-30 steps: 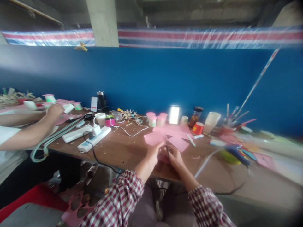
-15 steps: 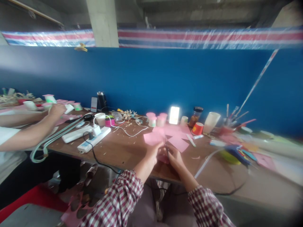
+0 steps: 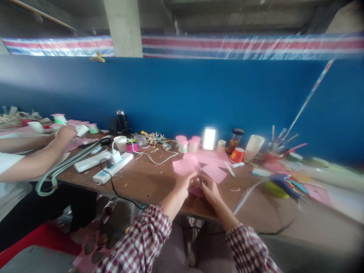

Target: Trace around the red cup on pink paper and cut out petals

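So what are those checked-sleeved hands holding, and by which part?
The left hand seems to hold pink paper, by which part is too blurred to tell; the right hand grips a thin dark object, its held part unclear.

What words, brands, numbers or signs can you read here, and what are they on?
No text can be read for certain.
Red cup: yellow mark, too blurred to read.
Power strip: bluish markings, too small to read.
Bright screen: washed out, nothing legible.
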Demonstrator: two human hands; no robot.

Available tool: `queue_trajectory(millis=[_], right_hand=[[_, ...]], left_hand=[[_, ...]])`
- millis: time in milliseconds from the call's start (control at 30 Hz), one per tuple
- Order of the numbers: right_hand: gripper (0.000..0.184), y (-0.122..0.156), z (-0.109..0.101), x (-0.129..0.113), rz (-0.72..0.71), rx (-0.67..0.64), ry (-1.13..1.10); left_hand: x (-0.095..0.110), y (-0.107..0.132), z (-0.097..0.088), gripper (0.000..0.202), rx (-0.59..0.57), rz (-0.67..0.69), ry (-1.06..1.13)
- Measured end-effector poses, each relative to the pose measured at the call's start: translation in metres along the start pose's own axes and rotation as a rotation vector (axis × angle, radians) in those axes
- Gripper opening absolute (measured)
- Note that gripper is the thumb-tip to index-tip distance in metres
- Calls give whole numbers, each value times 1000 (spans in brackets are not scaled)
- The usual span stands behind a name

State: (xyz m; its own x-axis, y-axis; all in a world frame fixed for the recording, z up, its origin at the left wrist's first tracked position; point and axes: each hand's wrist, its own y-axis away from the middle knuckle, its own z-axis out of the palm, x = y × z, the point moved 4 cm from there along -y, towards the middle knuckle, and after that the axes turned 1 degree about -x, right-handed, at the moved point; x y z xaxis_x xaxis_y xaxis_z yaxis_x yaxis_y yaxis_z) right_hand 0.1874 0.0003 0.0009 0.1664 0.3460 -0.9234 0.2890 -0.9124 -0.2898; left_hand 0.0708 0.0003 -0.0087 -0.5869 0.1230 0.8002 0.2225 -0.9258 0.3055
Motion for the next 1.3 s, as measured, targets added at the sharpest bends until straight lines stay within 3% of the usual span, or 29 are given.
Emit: queue_trajectory(millis=[867, 1067, 1300], right_hand=[[39, 2, 1, -6, 37, -14, 37], [37, 3, 1, -8, 35, -19, 31], [38, 3, 1, -8, 38, -22, 18]], left_hand=[[0, -3, -4, 29, -51, 15, -37], [-2, -1, -2, 20, 16, -21, -8], [-2, 2, 1, 17, 18, -40, 4]])
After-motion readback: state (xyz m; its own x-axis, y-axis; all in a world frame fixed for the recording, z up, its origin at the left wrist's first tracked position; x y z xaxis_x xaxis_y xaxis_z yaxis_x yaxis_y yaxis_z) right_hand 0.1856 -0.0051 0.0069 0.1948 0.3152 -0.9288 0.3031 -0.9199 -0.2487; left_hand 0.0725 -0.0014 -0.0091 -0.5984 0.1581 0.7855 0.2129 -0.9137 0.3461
